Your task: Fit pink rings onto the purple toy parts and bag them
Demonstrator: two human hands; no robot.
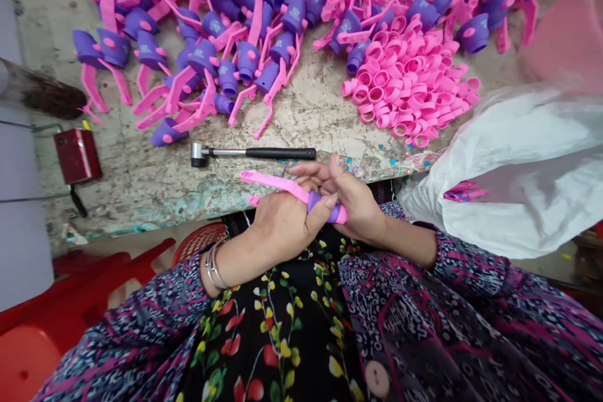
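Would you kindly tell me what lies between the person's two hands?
In the head view, a pink plastic piece with a purple cap sits between the left hand and right hand.

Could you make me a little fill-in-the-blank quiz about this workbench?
The left hand wears metal ___ at its wrist. With the right hand, it holds a pink plastic piece banded in ___. The tool lying nearest the hands is a ___.

Missing words: bangles; purple; hammer.
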